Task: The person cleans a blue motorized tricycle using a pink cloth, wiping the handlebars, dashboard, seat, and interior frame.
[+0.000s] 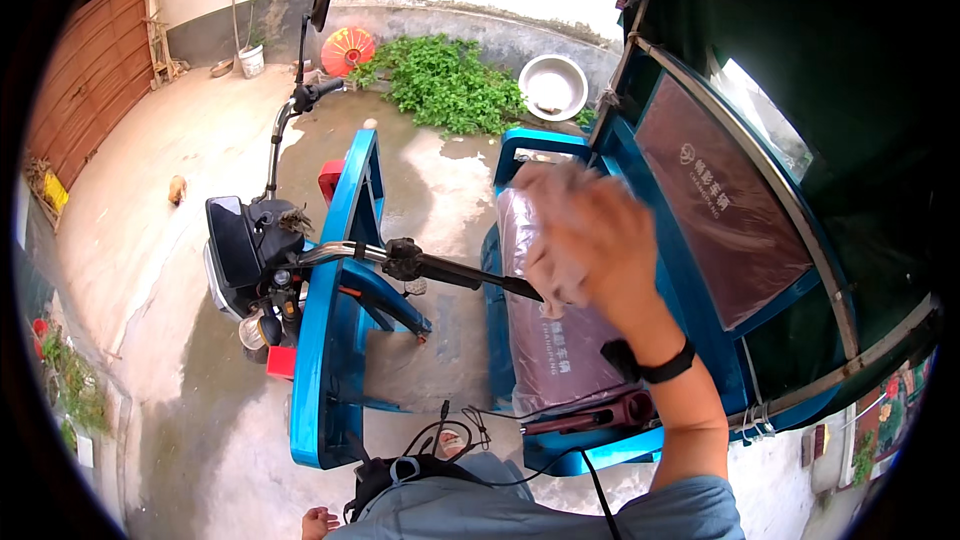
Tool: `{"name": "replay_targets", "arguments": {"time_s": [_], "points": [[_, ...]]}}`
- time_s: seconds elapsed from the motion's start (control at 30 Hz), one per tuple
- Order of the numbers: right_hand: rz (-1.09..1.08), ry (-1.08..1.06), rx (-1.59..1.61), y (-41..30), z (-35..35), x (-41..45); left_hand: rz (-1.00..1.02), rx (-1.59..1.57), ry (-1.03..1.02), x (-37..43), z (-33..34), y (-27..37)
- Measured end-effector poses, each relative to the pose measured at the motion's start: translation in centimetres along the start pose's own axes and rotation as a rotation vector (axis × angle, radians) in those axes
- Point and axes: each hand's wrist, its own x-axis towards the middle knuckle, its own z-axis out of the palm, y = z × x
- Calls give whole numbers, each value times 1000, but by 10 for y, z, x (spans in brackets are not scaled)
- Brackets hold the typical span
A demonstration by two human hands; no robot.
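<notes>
My right hand [611, 240], blurred and wearing a black wristband, grips a crumpled pinkish cloth [559, 270] above the plastic-covered seat [577, 360] of a blue cargo tricycle. The cloth hangs by the end of the near handlebar [457, 270]; whether they touch I cannot tell. Down at the lower left, my left hand [320, 522] is beside my body with its fingers partly curled and nothing seen in it. A maroon seat backrest [720, 202] under clear plastic stands to the right. The blue front frame [315, 375] and the dark dashboard [234, 240] are at the left.
Metal canopy poles [817, 255] edge the cab at the right. A round mirror [321, 6] rises from the far handlebar. Black cables [431, 435] lie near my waist. Green plants [450, 82] and a metal basin [553, 88] stand by the wall; a small animal [177, 190] is at the left.
</notes>
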Motion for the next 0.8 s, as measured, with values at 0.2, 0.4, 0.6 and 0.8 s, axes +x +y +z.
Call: {"name": "replay_targets", "arguments": {"time_s": [0.2, 0.4, 0.6, 0.8], "points": [[-68, -139, 132, -29, 3, -88, -83, 13, 31, -18, -9, -9], [653, 0, 583, -46, 33, -194, -95, 10, 22, -22, -3, -7], [1565, 227, 1816, -54, 97, -175, -10, -2, 16, -22, -1, 9], [1438, 225, 2318, -87, 101, -141, 22, -41, 58, -33, 5, 19]]}}
